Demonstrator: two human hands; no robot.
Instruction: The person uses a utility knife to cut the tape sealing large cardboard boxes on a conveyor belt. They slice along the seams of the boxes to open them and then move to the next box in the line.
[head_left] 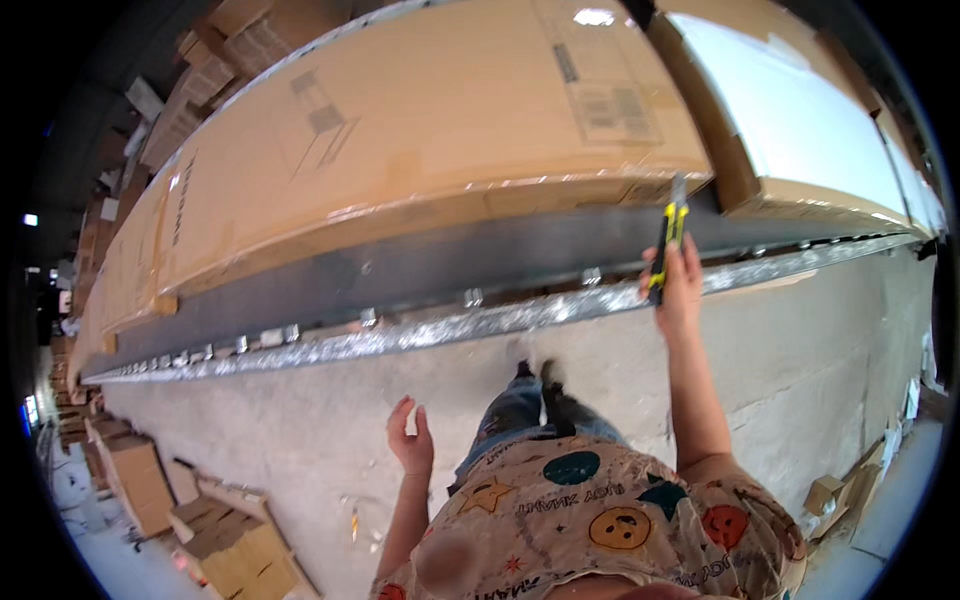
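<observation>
My right hand [682, 287] is closed around a black and yellow utility knife [670, 238]. The knife's blade points away from me and overlaps the near right corner of a large, long cardboard box [430, 115]; whether it touches the box I cannot tell. Clear film or tape shines along the box's near edge. My left hand [408, 437] hangs low over the floor, holding nothing, with its thumb and fingers apart.
The box rests on a dark grey conveyor belt [420, 250] with a shiny metal rail [450, 328] along its near side. Right of it lies a white-topped carton [790, 115]. Cardboard boxes [240, 550] stand on the floor at lower left, more at far left.
</observation>
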